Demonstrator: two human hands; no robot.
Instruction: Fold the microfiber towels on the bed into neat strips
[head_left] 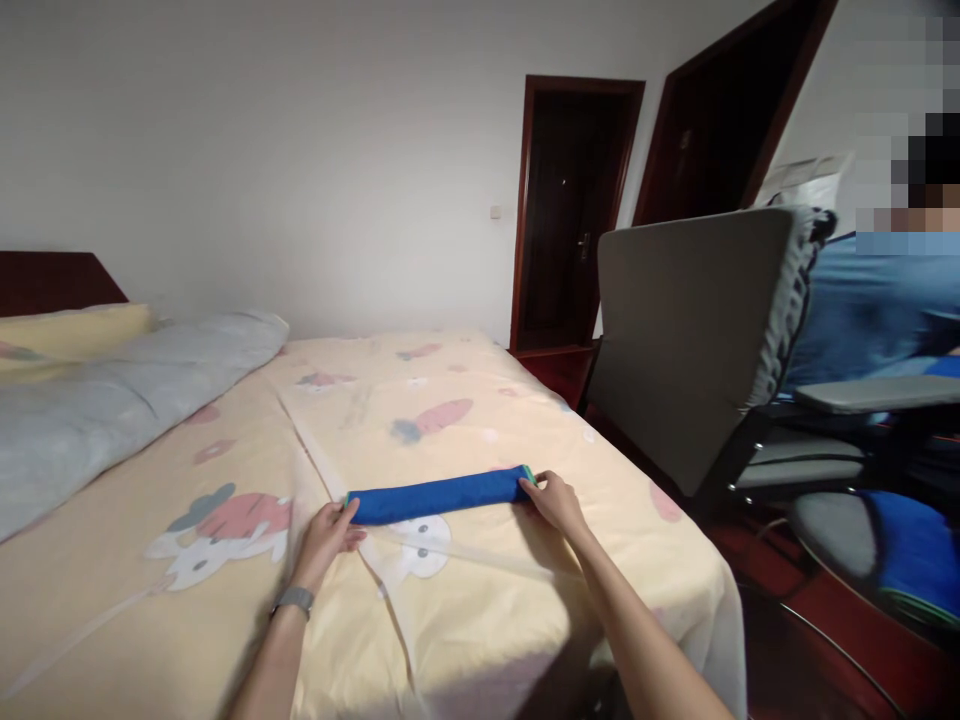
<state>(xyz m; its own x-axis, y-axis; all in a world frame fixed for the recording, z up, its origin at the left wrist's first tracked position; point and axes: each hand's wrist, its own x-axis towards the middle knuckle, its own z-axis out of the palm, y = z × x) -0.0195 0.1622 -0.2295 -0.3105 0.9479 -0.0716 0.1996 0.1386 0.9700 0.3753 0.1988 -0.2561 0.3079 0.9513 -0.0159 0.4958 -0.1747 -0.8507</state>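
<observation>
A blue cloth (442, 495) with green edging is folded into a long, narrow strip. It stretches sideways just above or on the bedspread; I cannot tell whether its middle touches. My left hand (330, 535), with a grey watch band (293, 601) on the wrist, pinches the strip's left end between thumb and fingers. At the other end, my right hand (553, 502) grips the corner near the green edge. Beneath lies a pale yellow bedspread (517, 600) printed with rabbits and carrots.
A grey quilt (150, 390) and a yellow pillow (82, 325) lie at the left. Right of the bed stands a grey-covered chair (690, 340) with a person in blue (862, 310) beyond it. Another blue cloth (919, 550) hangs low at the right. A dark door (574, 220) stands behind.
</observation>
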